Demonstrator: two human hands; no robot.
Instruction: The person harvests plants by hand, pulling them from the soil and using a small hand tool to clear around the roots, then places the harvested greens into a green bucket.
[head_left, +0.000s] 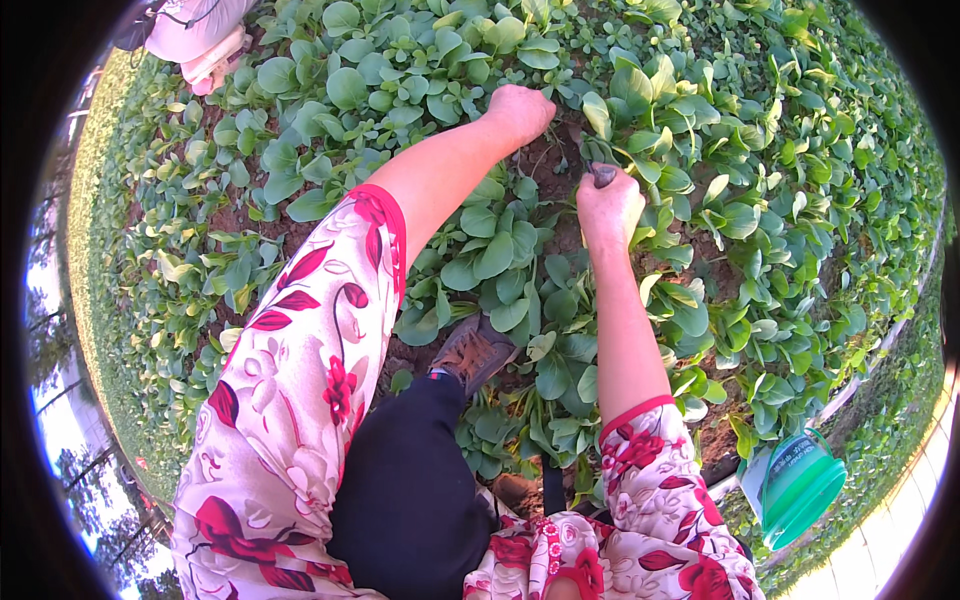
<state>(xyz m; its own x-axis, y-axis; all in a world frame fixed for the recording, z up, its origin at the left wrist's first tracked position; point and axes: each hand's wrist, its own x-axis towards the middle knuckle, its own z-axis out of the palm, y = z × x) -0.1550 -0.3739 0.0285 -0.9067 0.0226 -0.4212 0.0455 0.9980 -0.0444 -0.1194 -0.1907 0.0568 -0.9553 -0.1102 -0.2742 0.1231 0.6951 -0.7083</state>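
My left hand (523, 114) is curled into a fist low among small leafy weeds, beside a patch of bare brown soil (536, 161). Its fingertips are turned away, so whether they grip a stem is hidden. Below it and to the right, my right hand (611, 206) is closed around the dark handle (603, 176) of a small hand tool. The tool's working end points away from me and is mostly lost among leaves and shadow. Broad-leaved green vegetable plants (491, 259), which look like bok choy, grow around both hands.
My brown laced shoe (476, 352) is planted between the plants. A white bucket with a green lid (804, 499) stands at the lower right, near a pale strip edging the bed. Another person (196, 34) is partly visible at the upper left.
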